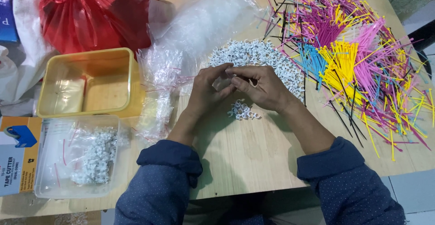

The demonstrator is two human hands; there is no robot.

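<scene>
Small white plastic cable clips (253, 55) lie in a broad heap at about twelve o'clock on the pale wooden table (244, 157), and a little cluster of the same clips (242, 110) sits apart from it, just below the hands toward six o'clock. Both hands meet over the table's middle. The left hand (206, 91) has its fingers curled and drawn together, and its fingertips appear to pinch a small clear plastic bag (220, 83). The right hand (263, 87) is likewise closed in a pinch at that same spot, fingertips touching those of the left; whether a clip sits between them cannot be told.

The little cluster lies nearer the right hand, just under its wrist, while the big heap is just beyond both sets of knuckles. The clips are too small and jumbled for any long axis to show.

At nine o'clock stands an empty yellow plastic tub (88, 82), and at about eight o'clock a clear plastic tray (77, 161) holds filled bags of clips. Loose clear bags (158, 80) spill between the tub and the hands. Toward two o'clock spreads a tangle of pink, yellow, blue and black cable ties (353, 57). A red plastic bag (90, 12) sits at eleven o'clock.
</scene>
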